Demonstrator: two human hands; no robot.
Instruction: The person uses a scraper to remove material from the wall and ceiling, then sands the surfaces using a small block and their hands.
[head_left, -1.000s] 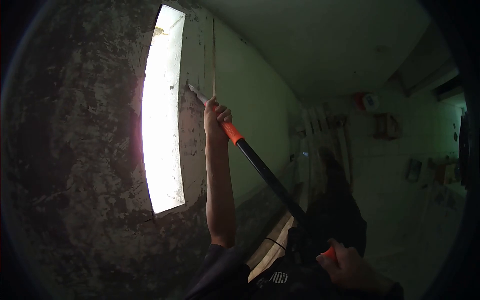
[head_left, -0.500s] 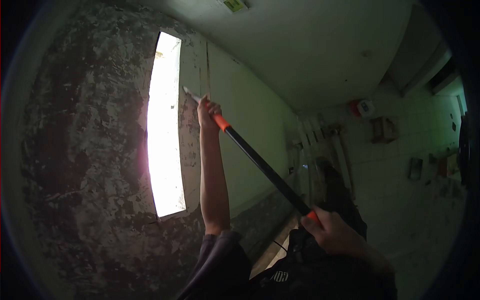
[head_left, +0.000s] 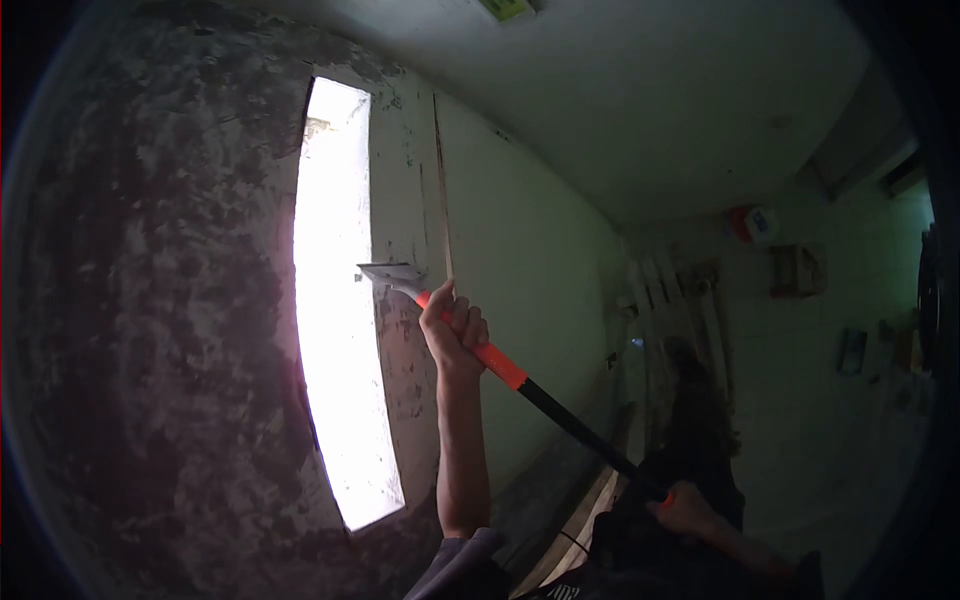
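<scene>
A person in a dim room holds a long-handled scraper (head_left: 570, 423) in both bare hands, its black shaft slanting from near the body toward a bright, narrow opening (head_left: 340, 300) in a wall. The left hand (head_left: 455, 325), at the end of an outstretched arm, is wrapped around the orange grip (head_left: 500, 367) close behind the tool's head. The right hand (head_left: 688, 508), low and close to the body, is closed around the other end, where a little orange shows at the fingers. Beyond the left hand, the flat blade (head_left: 392, 271) overlaps the edge of the glaring opening; whether it touches the surface there cannot be told from this angle.

A rough wall (head_left: 180, 330), blotched dark and pale, spreads to one side of the opening, while a smooth, pale green wall (head_left: 540, 270) stretches away on the other. A thin vertical strip (head_left: 441, 180) runs down to just behind the left hand. A green-and-white panel (head_left: 508, 8) sits at the top edge, on the ceiling (head_left: 650, 110). In the shadows well beyond the tool are long planks (head_left: 655, 310), a red-and-white container (head_left: 755, 224) and a brownish box (head_left: 797, 270).
</scene>
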